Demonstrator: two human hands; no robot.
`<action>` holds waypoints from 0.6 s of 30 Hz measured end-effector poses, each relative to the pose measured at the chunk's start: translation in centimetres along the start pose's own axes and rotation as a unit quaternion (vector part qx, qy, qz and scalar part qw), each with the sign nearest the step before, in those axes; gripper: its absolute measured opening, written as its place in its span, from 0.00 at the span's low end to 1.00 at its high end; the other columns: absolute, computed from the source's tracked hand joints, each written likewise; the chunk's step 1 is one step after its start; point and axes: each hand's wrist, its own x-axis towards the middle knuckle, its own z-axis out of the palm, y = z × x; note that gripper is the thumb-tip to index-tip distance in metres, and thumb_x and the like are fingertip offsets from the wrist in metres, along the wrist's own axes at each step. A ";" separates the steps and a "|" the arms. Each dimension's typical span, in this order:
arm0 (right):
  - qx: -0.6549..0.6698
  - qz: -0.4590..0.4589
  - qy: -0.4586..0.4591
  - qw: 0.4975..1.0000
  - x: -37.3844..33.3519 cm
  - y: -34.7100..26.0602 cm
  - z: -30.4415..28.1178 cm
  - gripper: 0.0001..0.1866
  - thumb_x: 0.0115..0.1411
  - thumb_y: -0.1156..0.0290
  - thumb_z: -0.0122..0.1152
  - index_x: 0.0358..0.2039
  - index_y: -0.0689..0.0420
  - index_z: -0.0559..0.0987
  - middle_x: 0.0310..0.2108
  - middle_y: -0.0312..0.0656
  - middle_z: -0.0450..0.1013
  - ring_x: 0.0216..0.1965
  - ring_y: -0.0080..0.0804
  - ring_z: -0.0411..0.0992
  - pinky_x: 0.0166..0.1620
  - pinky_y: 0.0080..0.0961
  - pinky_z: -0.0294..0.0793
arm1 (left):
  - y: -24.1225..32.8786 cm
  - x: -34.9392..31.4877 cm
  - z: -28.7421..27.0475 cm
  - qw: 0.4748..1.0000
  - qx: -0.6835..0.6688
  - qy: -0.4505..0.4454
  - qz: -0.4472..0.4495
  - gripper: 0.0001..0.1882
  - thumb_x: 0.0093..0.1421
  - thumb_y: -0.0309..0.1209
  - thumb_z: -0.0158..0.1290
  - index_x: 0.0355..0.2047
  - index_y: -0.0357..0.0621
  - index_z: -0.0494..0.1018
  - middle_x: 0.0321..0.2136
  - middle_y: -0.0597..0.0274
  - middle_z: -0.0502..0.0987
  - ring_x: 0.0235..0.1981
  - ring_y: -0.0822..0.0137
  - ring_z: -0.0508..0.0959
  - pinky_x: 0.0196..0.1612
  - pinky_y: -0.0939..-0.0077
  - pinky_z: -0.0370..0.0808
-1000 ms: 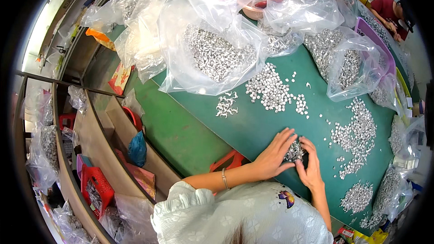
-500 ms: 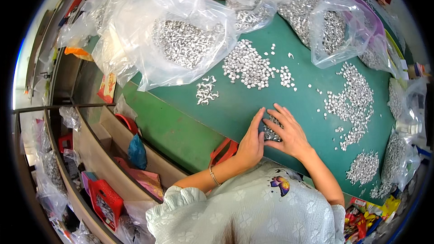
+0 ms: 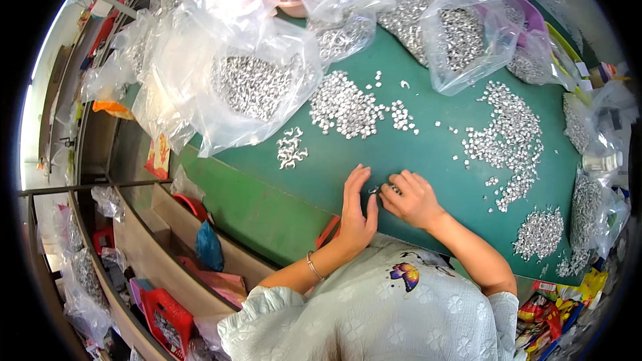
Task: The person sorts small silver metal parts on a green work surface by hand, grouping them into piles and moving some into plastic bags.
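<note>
My left hand (image 3: 358,208) is open at the table's near edge, its fingers stretched forward and its thumb apart. Beside it, my right hand (image 3: 412,200) curls its fingers down over small silver metal pieces (image 3: 396,190), most of them hidden under the fingers. Another bit of silver metal (image 3: 373,190) shows on the green tabletop (image 3: 441,160) between the two hands. Ahead and to the left lies a small group of curved silver pieces (image 3: 291,149). Beyond that spreads a pile of small chunky silver pieces (image 3: 346,105).
Clear plastic bags of metal parts (image 3: 257,87) line the far side, next to a purple crate (image 3: 528,10). More loose parts lie in a long pile (image 3: 505,144) and a lower pile (image 3: 539,234) at right. Shelves (image 3: 200,254) with a red basket (image 3: 167,321) stand at left.
My right hand has curled in over the metal pieces that both hands were cupped around. My left hand has drawn away to the left. The whole view has shifted slightly.
</note>
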 end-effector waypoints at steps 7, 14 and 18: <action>0.081 0.053 0.071 0.993 -0.3 0.7 -0.7 0.08 0.45 0.74 0.66 0.28 0.57 0.77 0.30 0.38 0.69 0.27 0.31 0.71 0.29 0.23 0.72 | 0.3 1.5 -1.2 0.968 0.178 -0.136 0.115 0.24 0.54 0.18 0.52 0.53 0.39 0.68 0.53 0.53 0.69 0.55 0.50 0.67 0.56 0.56 0.64; 0.438 0.350 0.153 0.814 0.3 1.9 -1.8 0.04 0.58 0.72 0.61 0.28 0.59 0.78 0.26 0.38 0.71 0.23 0.25 0.70 0.23 0.20 0.67 | -0.6 2.1 -1.2 0.966 0.178 -0.151 0.109 0.16 0.51 0.16 0.54 0.42 0.38 0.75 0.39 0.56 0.72 0.40 0.55 0.72 0.42 0.61 0.70; 0.713 0.493 0.177 0.466 3.9 5.0 -5.8 0.09 0.63 0.67 0.55 0.30 0.59 0.73 0.24 0.38 0.70 0.20 0.24 0.66 0.17 0.21 0.60 | -0.9 2.4 -1.1 0.967 0.167 -0.149 0.119 0.13 0.51 0.13 0.54 0.37 0.36 0.75 0.36 0.55 0.72 0.37 0.55 0.72 0.39 0.67 0.71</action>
